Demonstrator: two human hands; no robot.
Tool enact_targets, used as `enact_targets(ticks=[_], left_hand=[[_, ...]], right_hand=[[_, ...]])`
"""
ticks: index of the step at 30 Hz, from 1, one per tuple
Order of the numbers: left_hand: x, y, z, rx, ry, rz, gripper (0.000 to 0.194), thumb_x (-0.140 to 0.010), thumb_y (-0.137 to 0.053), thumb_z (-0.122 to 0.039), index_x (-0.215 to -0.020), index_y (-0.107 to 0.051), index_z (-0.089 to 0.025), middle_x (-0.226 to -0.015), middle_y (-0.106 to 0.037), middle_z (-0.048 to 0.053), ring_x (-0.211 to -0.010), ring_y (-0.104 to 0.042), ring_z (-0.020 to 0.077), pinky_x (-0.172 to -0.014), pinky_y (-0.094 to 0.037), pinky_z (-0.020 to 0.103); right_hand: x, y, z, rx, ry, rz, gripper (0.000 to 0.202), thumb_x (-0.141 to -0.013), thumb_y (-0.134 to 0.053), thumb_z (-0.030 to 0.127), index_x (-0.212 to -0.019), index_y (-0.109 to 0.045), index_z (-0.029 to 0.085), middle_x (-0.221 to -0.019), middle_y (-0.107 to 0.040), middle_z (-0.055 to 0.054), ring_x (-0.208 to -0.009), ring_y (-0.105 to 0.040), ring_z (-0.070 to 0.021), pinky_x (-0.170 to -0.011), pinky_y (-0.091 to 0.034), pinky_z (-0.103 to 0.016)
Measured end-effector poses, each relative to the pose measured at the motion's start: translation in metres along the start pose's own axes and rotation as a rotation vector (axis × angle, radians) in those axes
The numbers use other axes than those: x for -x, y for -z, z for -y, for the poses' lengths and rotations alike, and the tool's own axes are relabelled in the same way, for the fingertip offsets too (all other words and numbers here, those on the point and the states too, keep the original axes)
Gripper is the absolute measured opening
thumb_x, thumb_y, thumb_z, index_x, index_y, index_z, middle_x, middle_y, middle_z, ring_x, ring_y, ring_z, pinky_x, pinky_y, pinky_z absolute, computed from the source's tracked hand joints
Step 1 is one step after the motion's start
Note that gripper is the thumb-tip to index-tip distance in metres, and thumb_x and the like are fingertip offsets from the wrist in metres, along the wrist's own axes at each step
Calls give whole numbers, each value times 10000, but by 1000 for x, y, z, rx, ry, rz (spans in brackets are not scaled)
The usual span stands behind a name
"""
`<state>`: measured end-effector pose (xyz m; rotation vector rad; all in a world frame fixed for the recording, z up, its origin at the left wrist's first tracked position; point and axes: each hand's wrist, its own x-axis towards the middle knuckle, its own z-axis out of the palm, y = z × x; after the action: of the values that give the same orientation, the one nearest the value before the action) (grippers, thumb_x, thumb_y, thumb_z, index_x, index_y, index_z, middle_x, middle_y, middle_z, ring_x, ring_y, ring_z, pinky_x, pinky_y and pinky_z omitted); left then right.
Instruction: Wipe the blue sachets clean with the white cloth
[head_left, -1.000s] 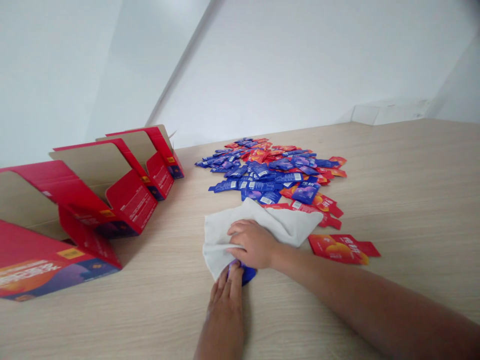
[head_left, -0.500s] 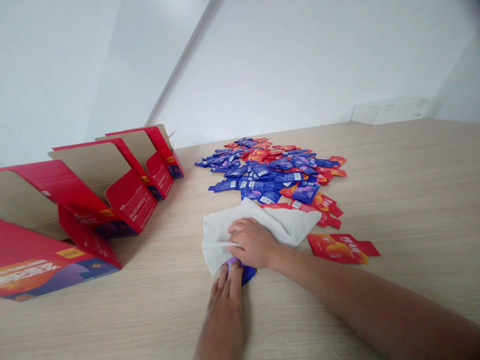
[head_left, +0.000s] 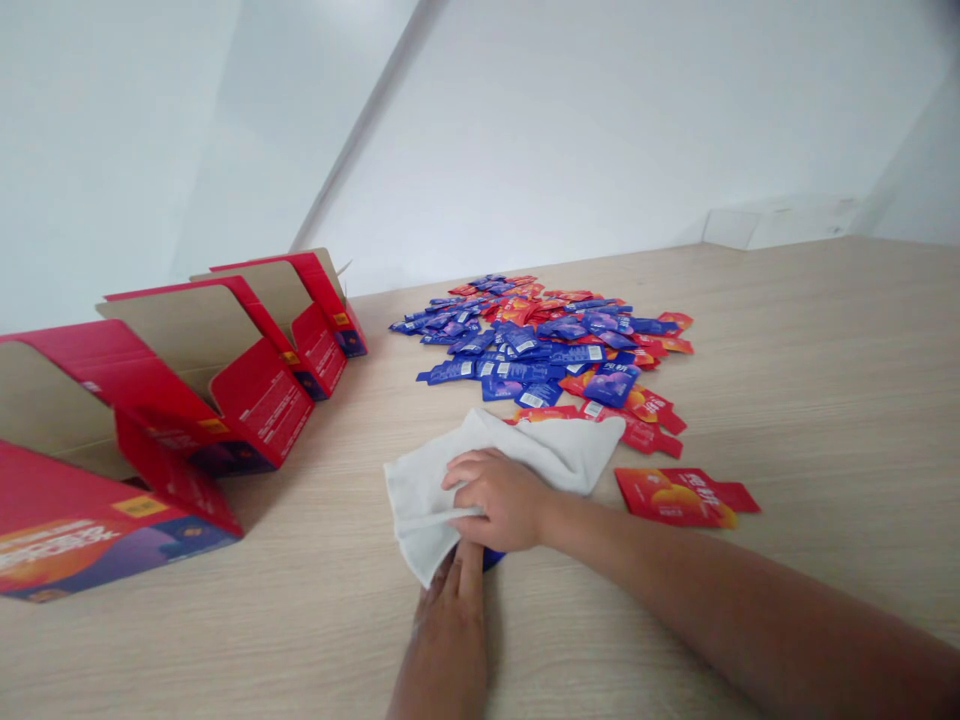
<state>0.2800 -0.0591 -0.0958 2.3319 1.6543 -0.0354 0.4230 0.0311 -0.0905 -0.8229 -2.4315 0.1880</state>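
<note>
Right hand (head_left: 504, 502) presses a white cloth (head_left: 426, 482) (grip unclear); left hand (head_left: 453, 605) lies flat on blue packet (head_left: 492, 559)

Pale wood-grain bench (head_left: 795, 360). L side: row of open red boxes (head_left: 262, 410), tan-lined flaps up. Mid, twd far edge: overlapping pile of blue & red packets (head_left: 536, 345) — all lying flat-ish. R, nearer: single red packet (head_left: 675, 497), apart. Front: blue packet (head_left: 493, 559), mostly hidden — white cloth (head_left: 424, 480) spread beside/over it, rumpled.
</note>
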Motion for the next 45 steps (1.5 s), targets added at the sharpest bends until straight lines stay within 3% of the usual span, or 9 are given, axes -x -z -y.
enact_targets(ticks=[9, 12, 19, 31, 34, 40, 45], left_hand=[[1, 5, -1, -53, 17, 35, 712, -744, -75, 69, -1409, -291, -65, -1496, -305, 157, -1388, -196, 222, -1114, -299, 419], [2, 5, -2, -44, 12, 21, 712, -747, -78, 67, -1414, -282, -78, -1503, -296, 149, -1390, -196, 214, -1115, -299, 417], [1, 0, -2, -2, 13, 8, 660, -773, -142, 37, -1410, -272, -74, -1458, -388, 168, -1369, -299, 194, -1091, -342, 405], [2, 4, -1, -57, 17, 27, 709, -746, -77, 74, -1413, -277, -65, -1495, -298, 156, -1383, -195, 211, -1114, -302, 402], [3, 2, 0, -49, 0, -4, 700, -755, -94, 66, -1410, -294, -82, -1490, -317, 150, -1380, -214, 213, -1110, -315, 406], [1, -2, 0, 3, -14, -38, 670, -760, -154, 50, -1403, -290, -80, -1447, -397, 180, -1361, -306, 204, -1080, -364, 429], [1, -3, 0, 7, -3, -44, 675, -763, -126, 51, -1407, -284, -77, -1461, -377, 173, -1367, -292, 210, -1093, -343, 435]], right_hand=[[0, 2, -9, 123, -286, -83, 181, -820, -605, 304, -756, -703, 167, -1011, -675, -67, -1027, -540, -216, -930, -350, -375], [0, 2, -9, 100, -246, -81, 185, -822, -602, 307, -755, -702, 167, -1028, -673, -65, -1037, -540, -218, -928, -357, -373], [1, 0, 0, -3, 12, -6, 203, -798, -628, 349, -722, -689, 171, -1068, -671, -47, -1093, -529, -222, -962, -354, -373], [-1, 3, -8, 137, -313, -76, 186, -820, -591, 297, -763, -704, 161, -1006, -677, -74, -1037, -533, -217, -935, -350, -374], [0, 3, -7, 98, -261, -65, 189, -826, -591, 305, -767, -704, 166, -1029, -673, -70, -1052, -530, -214, -943, -352, -369], [1, 2, 0, -4, -4, -8, 197, -803, -623, 342, -729, -690, 172, -1082, -665, -47, -1096, -525, -213, -959, -364, -361], [0, 1, 1, 35, -83, -34, 191, -802, -623, 337, -735, -695, 173, -1052, -672, -54, -1080, -529, -213, -965, -355, -373]])
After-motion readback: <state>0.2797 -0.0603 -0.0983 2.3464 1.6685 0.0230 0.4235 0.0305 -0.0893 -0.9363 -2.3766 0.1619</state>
